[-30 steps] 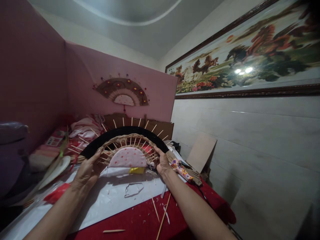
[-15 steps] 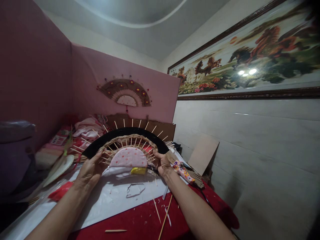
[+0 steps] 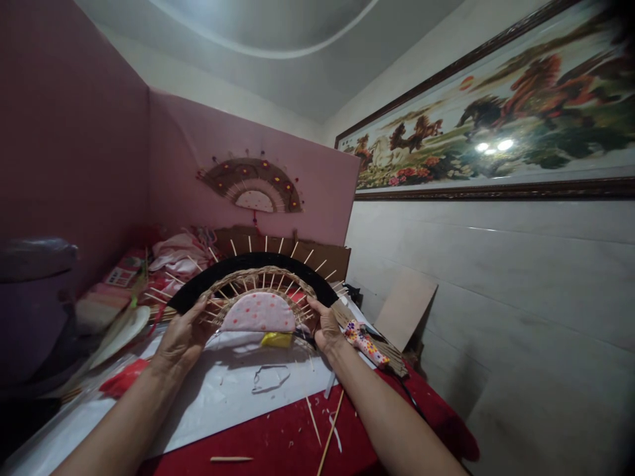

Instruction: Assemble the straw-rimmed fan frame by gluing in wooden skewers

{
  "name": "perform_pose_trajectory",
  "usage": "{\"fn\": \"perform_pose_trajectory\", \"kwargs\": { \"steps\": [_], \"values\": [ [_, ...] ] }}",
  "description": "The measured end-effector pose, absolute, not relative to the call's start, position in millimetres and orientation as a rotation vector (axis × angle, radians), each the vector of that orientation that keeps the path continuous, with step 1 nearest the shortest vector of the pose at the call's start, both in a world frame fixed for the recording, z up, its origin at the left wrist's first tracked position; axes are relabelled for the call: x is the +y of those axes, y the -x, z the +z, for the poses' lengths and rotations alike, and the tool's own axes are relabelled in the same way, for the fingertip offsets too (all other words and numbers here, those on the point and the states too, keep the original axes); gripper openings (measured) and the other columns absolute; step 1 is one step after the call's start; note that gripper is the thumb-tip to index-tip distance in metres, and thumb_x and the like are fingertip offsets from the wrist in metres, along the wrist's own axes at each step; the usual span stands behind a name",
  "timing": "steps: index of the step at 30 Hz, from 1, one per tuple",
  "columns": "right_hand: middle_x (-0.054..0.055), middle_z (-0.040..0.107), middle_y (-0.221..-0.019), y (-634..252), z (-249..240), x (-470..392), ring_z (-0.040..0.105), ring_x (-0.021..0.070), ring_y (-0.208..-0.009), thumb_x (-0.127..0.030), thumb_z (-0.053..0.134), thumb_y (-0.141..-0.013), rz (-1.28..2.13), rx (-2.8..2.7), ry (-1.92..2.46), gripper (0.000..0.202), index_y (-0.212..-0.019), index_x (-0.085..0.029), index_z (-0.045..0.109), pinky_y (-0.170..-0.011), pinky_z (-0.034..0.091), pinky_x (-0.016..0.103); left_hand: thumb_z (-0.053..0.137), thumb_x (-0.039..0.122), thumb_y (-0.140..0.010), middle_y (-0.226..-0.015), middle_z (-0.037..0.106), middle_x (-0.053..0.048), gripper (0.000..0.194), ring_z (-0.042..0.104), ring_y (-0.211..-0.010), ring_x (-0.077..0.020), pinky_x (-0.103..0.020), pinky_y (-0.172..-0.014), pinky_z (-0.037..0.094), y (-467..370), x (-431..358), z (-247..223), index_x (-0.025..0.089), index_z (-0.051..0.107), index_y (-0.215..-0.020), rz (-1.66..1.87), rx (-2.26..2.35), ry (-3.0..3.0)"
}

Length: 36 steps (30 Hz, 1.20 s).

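Note:
A half-round fan (image 3: 258,313) is held up over the table, its flat side down. It has a pink dotted cloth centre, a woven band, a broad black band and thin sticks poking out past the rim. My left hand (image 3: 184,336) grips its left lower end, thumb on the front. At the right lower end my right hand (image 3: 325,325) pinches it in the same way; some fingers of both hands are hidden behind it. Beneath the fan lies a white sheet (image 3: 238,387) with a yellow piece (image 3: 276,340) and a clear plastic scrap (image 3: 270,379).
On the red cloth (image 3: 278,436) lie loose sticks (image 3: 331,430) and scraps. A patterned glue-gun-like object (image 3: 366,344) rests at right. Pink cloth (image 3: 181,251) and a red bag (image 3: 124,378) are at left. Another fan (image 3: 254,185) hangs on the pink board behind.
The whole view has shifted slightly, so everything appears a little further right. Both hands keep their hold on the fan.

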State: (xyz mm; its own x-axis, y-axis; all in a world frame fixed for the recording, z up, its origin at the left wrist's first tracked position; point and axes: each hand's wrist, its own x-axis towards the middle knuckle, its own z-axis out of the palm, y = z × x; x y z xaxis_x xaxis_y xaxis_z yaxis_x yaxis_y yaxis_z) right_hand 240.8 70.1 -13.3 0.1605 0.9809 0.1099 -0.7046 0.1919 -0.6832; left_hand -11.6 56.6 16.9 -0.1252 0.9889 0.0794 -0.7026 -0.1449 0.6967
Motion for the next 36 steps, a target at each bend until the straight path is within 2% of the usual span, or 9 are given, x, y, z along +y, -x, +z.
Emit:
{"fn": "perform_pose_trajectory", "kwargs": {
  "steps": [10, 18, 26, 32, 36],
  "values": [
    [0.001, 0.071, -0.061, -237.5, -4.8, 60.1, 0.067, 0.019, -0.06, -0.022, 0.073, -0.062, 1.261, -0.594, 0.574, 0.013, -0.07, -0.017, 0.064, -0.056, 0.054, 0.03, 0.05, 0.007, -0.081, -0.067, 0.069, -0.005, 0.017, 0.066, -0.058, -0.0138, -0.022, -0.052, 0.056, 12.7, 60.6, 10.0, 0.012, 0.066, -0.081, 1.645, 0.589, -0.664],
    [0.0, 0.069, -0.057, -240.6, -7.6, 62.8, 0.062, 0.0147, -0.047, -0.025, 0.072, -0.063, 1.257, -0.575, 0.59, 0.016, -0.072, -0.015, 0.065, -0.046, 0.051, 0.024, 0.05, 0.008, -0.081, -0.065, 0.07, -0.005, 0.017, 0.066, -0.057, -0.0137, -0.022, -0.052, 0.057, 13.4, 62.9, 7.2, 0.013, 0.066, -0.08, 1.637, 0.597, -0.701],
    [0.002, 0.068, -0.056, -243.8, -5.2, 63.1, 0.057, 0.0123, -0.038, -0.036, 0.07, -0.068, 1.287, -0.579, 0.616, 0.024, -0.075, -0.015, 0.064, -0.034, 0.045, 0.021, 0.049, 0.006, -0.081, -0.064, 0.07, -0.005, 0.017, 0.066, -0.056, -0.0138, -0.022, -0.051, 0.056, 13.8, 60.1, 9.8, 0.011, 0.065, -0.081, 1.628, 0.608, -0.673],
    [0.002, 0.07, -0.062, -244.9, -9.0, 66.9, 0.061, 0.0135, -0.043, -0.036, 0.07, -0.067, 1.287, -0.59, 0.614, 0.025, -0.08, -0.015, 0.064, -0.037, 0.047, 0.023, 0.049, 0.008, -0.082, -0.064, 0.069, -0.005, 0.016, 0.066, -0.057, -0.0131, -0.021, -0.053, 0.056, 13.4, 61.4, 8.9, 0.012, 0.065, -0.082, 1.64, 0.609, -0.674],
    [0.002, 0.069, -0.059, -244.1, -9.1, 65.0, 0.056, 0.012, -0.036, -0.036, 0.069, -0.068, 1.267, -0.627, 0.614, 0.023, -0.077, -0.015, 0.063, -0.033, 0.043, 0.022, 0.049, 0.008, -0.082, -0.063, 0.069, -0.004, 0.017, 0.065, -0.055, -0.0132, -0.022, -0.053, 0.056, 12.9, 58.3, 11.3, 0.012, 0.065, -0.078, 1.621, 0.619, -0.654]
  ]
}}
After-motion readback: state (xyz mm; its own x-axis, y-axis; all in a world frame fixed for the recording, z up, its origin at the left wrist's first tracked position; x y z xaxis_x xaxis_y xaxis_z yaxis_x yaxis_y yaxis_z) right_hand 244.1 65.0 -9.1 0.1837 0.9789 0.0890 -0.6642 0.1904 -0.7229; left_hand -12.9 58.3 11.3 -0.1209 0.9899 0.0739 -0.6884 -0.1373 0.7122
